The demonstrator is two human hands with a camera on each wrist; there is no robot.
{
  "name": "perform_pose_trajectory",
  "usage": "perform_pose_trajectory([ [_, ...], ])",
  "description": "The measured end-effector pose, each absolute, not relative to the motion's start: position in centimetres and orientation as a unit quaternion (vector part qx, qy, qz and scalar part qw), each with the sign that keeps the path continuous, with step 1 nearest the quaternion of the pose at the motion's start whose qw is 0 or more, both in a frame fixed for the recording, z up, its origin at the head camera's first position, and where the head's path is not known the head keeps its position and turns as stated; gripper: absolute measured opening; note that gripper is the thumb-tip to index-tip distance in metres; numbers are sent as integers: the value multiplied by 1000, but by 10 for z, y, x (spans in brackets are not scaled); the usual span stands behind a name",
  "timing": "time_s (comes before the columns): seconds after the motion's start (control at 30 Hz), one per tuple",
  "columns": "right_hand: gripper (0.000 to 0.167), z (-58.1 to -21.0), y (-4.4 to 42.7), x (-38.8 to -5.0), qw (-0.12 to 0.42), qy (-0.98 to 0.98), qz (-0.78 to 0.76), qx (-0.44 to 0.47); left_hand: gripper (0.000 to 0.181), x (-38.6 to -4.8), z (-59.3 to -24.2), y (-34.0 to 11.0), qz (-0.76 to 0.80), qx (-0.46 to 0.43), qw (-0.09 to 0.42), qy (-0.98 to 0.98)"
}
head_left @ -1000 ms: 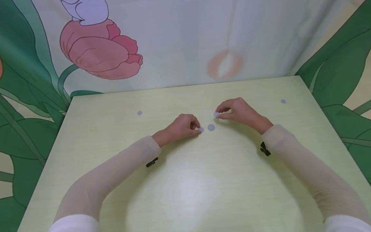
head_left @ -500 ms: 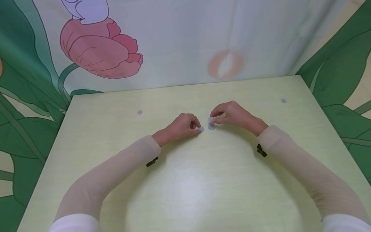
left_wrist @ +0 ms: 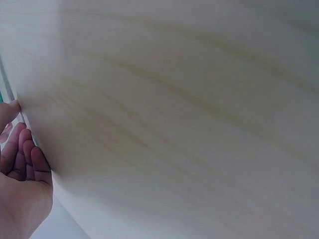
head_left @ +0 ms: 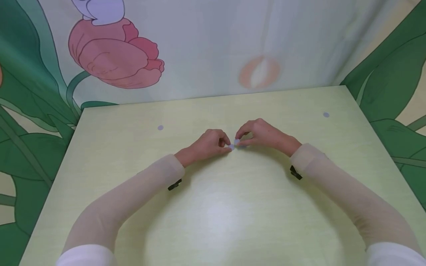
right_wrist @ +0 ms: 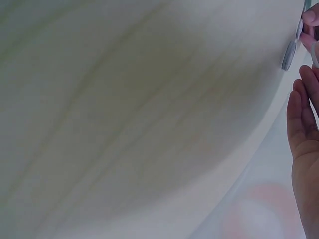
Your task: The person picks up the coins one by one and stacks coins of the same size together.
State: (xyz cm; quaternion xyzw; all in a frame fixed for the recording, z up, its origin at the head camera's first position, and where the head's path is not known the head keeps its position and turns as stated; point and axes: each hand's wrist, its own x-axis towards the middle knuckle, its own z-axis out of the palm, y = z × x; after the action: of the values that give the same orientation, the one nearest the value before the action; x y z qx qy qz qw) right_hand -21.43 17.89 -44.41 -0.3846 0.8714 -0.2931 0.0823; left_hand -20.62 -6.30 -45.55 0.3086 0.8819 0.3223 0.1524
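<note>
In the head view my left hand [head_left: 209,146] pinches a small pale grey-blue round disc [head_left: 231,147] between thumb and fingertip, low at the table. Close to its right, my right hand [head_left: 264,136] pinches a second such disc [head_left: 236,142], tilted up beside the first. A third disc lies on the table just behind the right thumb, mostly hidden in the head view; in the right wrist view this disc [right_wrist: 289,56] shows its flat side and thin edge. In the left wrist view my left hand [left_wrist: 25,184] is at the left border, its disc not clearly visible.
Two more discs lie apart on the pale wood-grain table [head_left: 213,207]: a far-left disc [head_left: 160,128] and a far-right disc [head_left: 326,115]. Behind the table's back edge hangs a printed curtain [head_left: 199,48] with flowers and leaves.
My right hand has moved left and slightly nearer with its disc, passing over the disc on the table and reaching the left hand's disc. The left hand has stayed still.
</note>
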Motion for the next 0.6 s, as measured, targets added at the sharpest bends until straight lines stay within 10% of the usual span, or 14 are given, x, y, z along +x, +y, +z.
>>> perform_pose_trajectory([
  [0.6, 18, -445, 171, -216, 81, 864, -278, -413, 17, -205, -455, -63, 320, 308, 150, 883],
])
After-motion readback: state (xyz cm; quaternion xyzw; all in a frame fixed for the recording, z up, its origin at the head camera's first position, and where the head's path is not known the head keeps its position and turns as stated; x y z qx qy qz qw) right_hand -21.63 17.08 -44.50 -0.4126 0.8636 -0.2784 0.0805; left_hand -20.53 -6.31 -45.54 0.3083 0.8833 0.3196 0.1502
